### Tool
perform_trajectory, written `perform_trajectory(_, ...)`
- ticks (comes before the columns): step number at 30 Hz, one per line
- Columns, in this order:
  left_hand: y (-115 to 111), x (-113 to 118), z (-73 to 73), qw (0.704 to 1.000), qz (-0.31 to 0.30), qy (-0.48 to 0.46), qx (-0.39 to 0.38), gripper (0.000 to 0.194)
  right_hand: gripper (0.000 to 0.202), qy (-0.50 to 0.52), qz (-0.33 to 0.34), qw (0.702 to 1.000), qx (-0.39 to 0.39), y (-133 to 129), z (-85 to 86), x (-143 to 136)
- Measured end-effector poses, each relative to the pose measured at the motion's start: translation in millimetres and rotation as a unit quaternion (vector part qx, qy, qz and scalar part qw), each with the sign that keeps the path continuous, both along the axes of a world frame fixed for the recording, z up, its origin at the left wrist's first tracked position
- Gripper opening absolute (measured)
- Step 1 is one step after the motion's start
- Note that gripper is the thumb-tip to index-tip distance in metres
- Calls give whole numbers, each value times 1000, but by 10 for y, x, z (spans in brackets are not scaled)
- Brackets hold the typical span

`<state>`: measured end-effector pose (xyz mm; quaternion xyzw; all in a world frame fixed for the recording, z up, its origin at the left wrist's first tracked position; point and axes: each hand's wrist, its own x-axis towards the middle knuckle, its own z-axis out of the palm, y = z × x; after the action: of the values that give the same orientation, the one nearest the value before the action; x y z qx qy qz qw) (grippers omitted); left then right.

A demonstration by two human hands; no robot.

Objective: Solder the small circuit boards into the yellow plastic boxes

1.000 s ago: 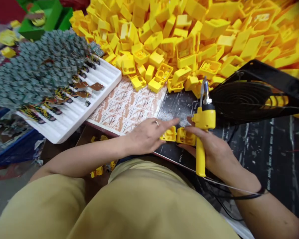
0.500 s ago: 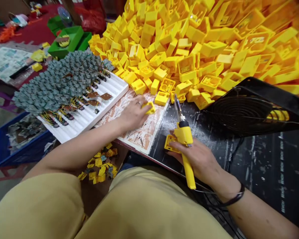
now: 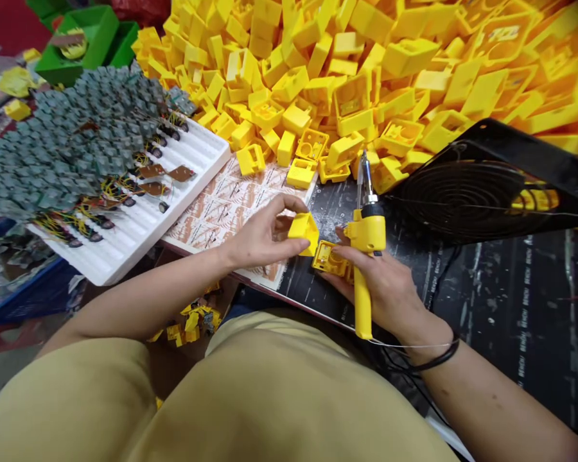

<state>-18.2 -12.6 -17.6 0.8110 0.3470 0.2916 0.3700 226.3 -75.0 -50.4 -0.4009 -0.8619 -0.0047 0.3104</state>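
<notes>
Between the thumb and fingers of my left hand (image 3: 262, 237) is a small yellow plastic casing (image 3: 302, 232), its closed side facing me. Just right of it, my right hand (image 3: 388, 289) grips a yellow soldering gun (image 3: 365, 282), tip pointing up and away. The same hand also pinches a second yellow casing (image 3: 328, 258), whose hollow side with inner ribs shows. The two casings are close, with a slim gap between them. A thin solder wire (image 3: 404, 345) trails from the gun's lower end across my right wrist.
A large heap of yellow casings (image 3: 313, 96) covers the back. At left, a white foam tray (image 3: 173, 212) carries many grey parts with wires. A black fan (image 3: 467, 186) stands at right. Green boxes (image 3: 84, 45) sit back left; below are a blue crate (image 3: 9, 289) and more yellow pieces (image 3: 190, 324).
My left hand has brought its casing from the heap's edge back toward my right hand. The right hand keeps the soldering gun and casing, the gun now more upright. The view has shifted slightly.
</notes>
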Motion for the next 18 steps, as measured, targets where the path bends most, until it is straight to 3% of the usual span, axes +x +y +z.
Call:
perform_trajectory(4, -58, -229, -89, 980, -63, 136, 129, 46, 50, 8, 16, 1000, -22, -11, -31, 26)
perform_trajectory(7, -77, -327, -70, 951, -94, 248, 157, 47, 58, 7, 28, 999, -27, -11, -38, 47)
perform_trajectory(13, -166, -60, -119, 933, -124, 308, 140, 54, 64, 3, 55, 998, -8, 65, -64, 135)
perform_trajectory(15, -135, -89, -34, 926, -103, 320, 170, 67, 66, -12, 55, 998, 4, 98, -73, 163)
perform_trajectory(18, 9, -420, 285, 901, 40, 381, 206, 63, 55, -16, 19, 1000, -12, 100, -51, 183)
